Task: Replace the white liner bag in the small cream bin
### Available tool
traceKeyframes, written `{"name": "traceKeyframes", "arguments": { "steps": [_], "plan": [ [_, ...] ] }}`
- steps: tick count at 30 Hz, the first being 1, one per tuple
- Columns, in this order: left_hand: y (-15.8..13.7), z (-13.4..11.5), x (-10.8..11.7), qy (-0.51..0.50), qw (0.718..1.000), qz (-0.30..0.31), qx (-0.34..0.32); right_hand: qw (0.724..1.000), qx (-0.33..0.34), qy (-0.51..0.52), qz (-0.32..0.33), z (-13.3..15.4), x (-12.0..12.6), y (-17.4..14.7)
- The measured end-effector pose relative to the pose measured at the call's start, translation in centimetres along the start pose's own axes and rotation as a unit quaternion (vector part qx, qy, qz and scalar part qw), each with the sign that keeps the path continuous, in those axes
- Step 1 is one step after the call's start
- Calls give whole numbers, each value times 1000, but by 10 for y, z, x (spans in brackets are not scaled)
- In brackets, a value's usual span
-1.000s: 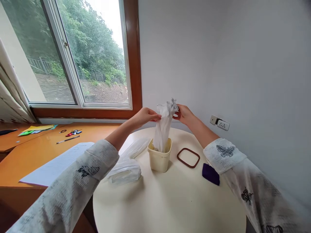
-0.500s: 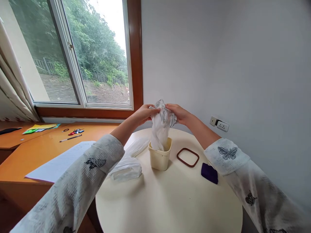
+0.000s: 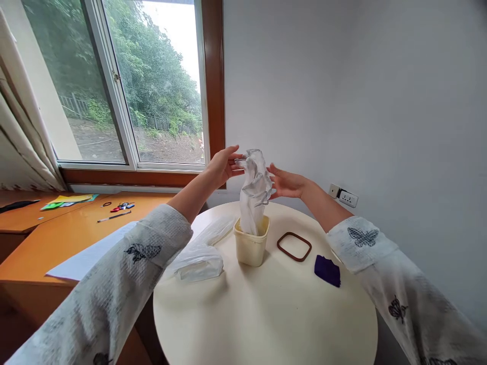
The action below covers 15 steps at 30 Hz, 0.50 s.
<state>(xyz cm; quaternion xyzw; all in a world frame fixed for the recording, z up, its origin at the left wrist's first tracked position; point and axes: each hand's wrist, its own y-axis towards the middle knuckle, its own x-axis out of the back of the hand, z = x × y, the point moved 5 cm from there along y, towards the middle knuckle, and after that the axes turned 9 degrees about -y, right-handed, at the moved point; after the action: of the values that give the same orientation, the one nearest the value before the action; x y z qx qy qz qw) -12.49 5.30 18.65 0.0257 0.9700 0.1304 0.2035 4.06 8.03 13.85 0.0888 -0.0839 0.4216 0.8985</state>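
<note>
A crumpled white plastic bag (image 3: 254, 182) stands up out of a small cream bin (image 3: 251, 249) on the round table, its lower end inside the bin. My left hand (image 3: 225, 165) is at the bag's upper left, thumb raised and fingers spread, the fingertips near or touching the plastic. On the other side my right hand (image 3: 288, 182) is open, fingers apart, close against the bag's right edge. Whether the fingertips press on the plastic I cannot tell. To the bin's right lie a brown rounded rectangular ring (image 3: 294, 247) and a folded dark purple cloth (image 3: 327, 270).
Another white plastic bag (image 3: 201, 261) lies left of the bin on the round cream table (image 3: 266, 319). An orange desk (image 3: 81, 239) bears paper (image 3: 85, 258), a pen (image 3: 114, 217), keys (image 3: 122, 207) and coloured sheets. Behind are a window and a wall socket (image 3: 348, 198).
Both hands have loosened from the bag's top and moved apart, fingers spreading. The bag now stands taller and looser above the bin. My right hand sits slightly lower and further right.
</note>
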Motion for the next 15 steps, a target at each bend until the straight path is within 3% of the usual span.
{"name": "traceKeyframes", "arguments": {
  "steps": [3, 6, 10, 15],
  "plan": [
    [1, 0, -2, -19, 1000, 0, 5, 999, 31, 26, -5, 7, -2, 1],
    [2, -2, -2, -25, 999, -12, -21, 995, -15, -58, -82, 3, 3, 7],
    [5, -9, 6, 29, 994, -30, -98, 968, -63, -159, -182, -6, 16, 13],
    [9, -14, 28, 104, 986, -72, -107, 925, -74, -238, -288, -19, 47, 8]
  ]
}}
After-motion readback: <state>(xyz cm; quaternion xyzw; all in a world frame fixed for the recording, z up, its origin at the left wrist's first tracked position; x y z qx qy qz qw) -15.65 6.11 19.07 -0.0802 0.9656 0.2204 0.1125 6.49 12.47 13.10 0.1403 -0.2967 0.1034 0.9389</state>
